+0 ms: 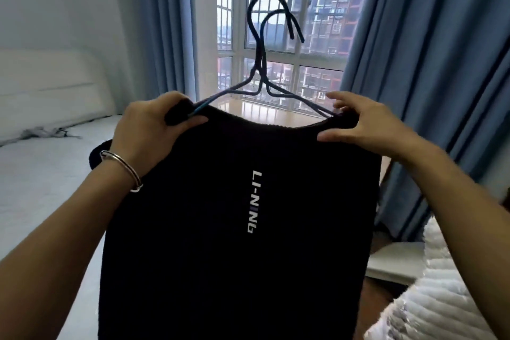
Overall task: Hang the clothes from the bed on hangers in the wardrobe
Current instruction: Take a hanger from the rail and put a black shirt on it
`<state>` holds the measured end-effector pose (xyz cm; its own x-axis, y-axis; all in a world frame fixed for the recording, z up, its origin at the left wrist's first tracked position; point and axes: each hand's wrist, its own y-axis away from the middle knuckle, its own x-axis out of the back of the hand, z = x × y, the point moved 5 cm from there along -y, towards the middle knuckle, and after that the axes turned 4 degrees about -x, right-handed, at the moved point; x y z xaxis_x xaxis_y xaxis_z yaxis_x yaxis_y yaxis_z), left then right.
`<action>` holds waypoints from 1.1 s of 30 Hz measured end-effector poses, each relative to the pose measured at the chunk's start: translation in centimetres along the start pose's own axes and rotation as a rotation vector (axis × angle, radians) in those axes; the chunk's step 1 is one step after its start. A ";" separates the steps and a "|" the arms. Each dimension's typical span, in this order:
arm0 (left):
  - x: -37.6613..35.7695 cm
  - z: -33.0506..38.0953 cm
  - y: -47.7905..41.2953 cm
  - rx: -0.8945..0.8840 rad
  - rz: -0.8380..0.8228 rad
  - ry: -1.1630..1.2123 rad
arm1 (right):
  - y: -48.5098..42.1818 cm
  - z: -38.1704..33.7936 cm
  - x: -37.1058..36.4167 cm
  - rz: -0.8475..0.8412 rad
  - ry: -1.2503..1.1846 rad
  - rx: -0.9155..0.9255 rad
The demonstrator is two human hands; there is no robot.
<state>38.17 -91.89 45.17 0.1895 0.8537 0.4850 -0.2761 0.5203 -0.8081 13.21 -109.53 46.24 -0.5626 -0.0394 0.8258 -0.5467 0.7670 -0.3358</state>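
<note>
A black garment with white lettering down its middle hangs in front of me, held up at chest height. Two dark wire hangers stick up out of its neckline, hooks overlapping and pointing up toward the window. My left hand, a silver bangle on its wrist, grips the garment's left shoulder over a hanger arm. My right hand pinches the right shoulder fabric where the other hanger arm enters. The hangers' lower parts are hidden inside the fabric.
The bed with a pale sheet lies to the left, a grey garment crumpled near its white headboard. Blue curtains frame a barred window ahead. A white quilted item sits at the lower right.
</note>
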 end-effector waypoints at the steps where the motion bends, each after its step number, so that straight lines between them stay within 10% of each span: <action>1: -0.6 -0.8 -1.5 0.001 0.016 -0.031 | -2.3 0.7 -0.5 -0.037 0.042 0.011; 20: -6.0 -17.8 -15.3 0.232 0.041 -0.273 | -32.0 -3.7 -12.8 0.097 -0.067 0.299; 33: -9.0 -16.2 -24.0 0.207 0.283 -0.625 | -47.6 -4.5 -11.2 0.118 -0.400 0.532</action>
<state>58.34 -112.40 54.82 -0.4741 0.7754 0.4171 -0.4194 0.2177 -0.8813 48.32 -142.73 54.96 -0.7678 -0.2872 0.5727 -0.6405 0.3648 -0.6757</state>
